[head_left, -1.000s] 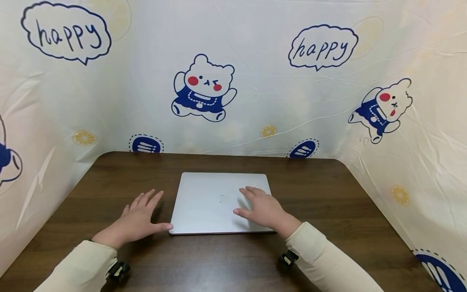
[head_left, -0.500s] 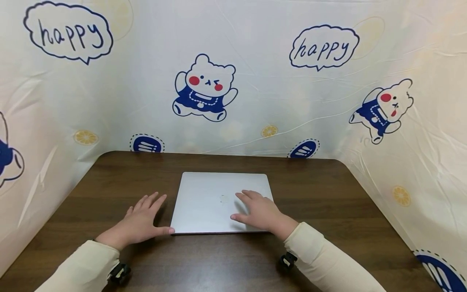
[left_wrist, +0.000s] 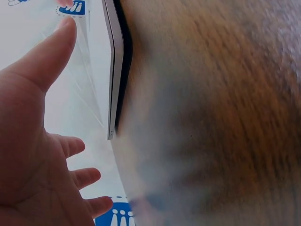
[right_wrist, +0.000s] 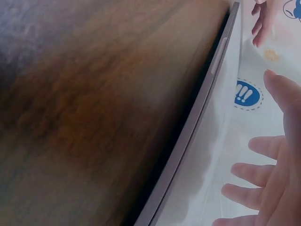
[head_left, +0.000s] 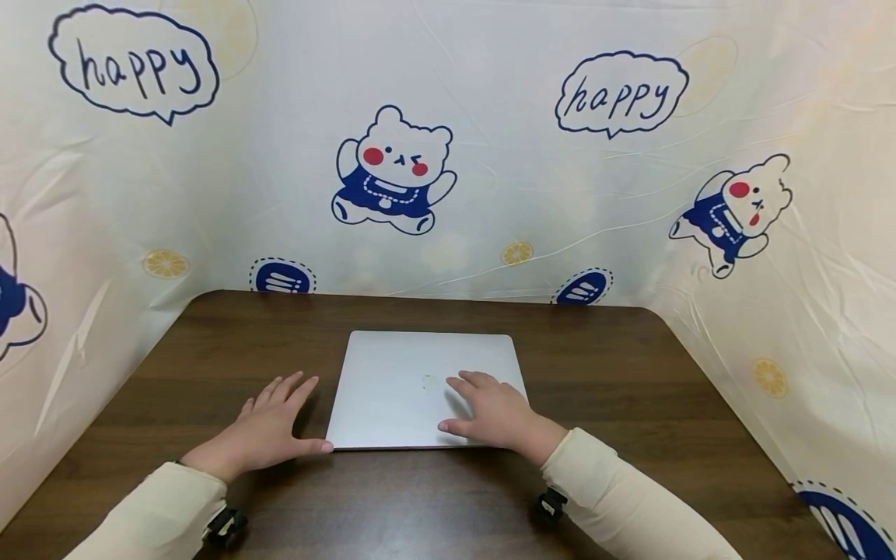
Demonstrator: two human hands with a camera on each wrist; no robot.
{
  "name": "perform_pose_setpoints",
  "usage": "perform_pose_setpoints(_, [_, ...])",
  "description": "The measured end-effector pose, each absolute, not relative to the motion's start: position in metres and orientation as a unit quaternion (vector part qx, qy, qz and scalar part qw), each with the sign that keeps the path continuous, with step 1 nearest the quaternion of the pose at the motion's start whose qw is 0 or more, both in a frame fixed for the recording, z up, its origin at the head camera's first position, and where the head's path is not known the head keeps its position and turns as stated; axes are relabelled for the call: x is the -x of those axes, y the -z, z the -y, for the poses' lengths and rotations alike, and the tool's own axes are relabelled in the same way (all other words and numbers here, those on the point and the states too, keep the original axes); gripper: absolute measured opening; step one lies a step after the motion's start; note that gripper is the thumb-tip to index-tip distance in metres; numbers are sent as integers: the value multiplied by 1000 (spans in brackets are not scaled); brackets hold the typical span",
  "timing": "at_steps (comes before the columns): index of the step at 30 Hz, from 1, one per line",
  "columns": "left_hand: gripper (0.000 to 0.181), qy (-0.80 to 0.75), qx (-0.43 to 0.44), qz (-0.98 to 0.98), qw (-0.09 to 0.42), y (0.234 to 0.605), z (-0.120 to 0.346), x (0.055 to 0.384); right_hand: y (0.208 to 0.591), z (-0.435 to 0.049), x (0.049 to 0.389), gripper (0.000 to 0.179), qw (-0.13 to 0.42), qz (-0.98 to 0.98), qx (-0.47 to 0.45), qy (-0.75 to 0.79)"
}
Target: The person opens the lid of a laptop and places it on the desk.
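Observation:
A closed silver laptop lies flat on the brown wooden table, a small mark near the middle of its lid. My left hand hovers just left of it, fingers spread; in the left wrist view its thumb stands apart from the laptop's edge. Over the right half of the lid hangs my right hand, fingers straight and casting a shadow. A gap shows between those fingers and the lid in the right wrist view. Neither hand holds anything. The lid's front right corner is hidden behind the right hand.
The wooden table extends around the laptop on all sides. A pale curtain printed with bears and speech bubbles encloses its back and both sides. Dark wrist devices sit below both sleeves.
My right hand has drifted left and toward the table's near edge, still above the lid. The left hand has shifted slightly right. The laptop has not moved.

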State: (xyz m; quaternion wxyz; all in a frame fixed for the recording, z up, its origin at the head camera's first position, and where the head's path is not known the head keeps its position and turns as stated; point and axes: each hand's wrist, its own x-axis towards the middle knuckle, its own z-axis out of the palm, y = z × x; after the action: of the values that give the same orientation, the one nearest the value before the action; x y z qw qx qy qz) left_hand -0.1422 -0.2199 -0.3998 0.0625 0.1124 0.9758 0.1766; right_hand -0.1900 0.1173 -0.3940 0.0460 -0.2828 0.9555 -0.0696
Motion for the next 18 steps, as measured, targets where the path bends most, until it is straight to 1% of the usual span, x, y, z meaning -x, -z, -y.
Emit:
perform_pose_setpoints(7, [111,-174,-111,-976,67,400,218,142,397,-114,188,74,54,-954,287,69])
perform_pose_setpoints(18, [112,-175,-116,-976,57,404,217,143,401,-111,182,73,41,-951,300,68])
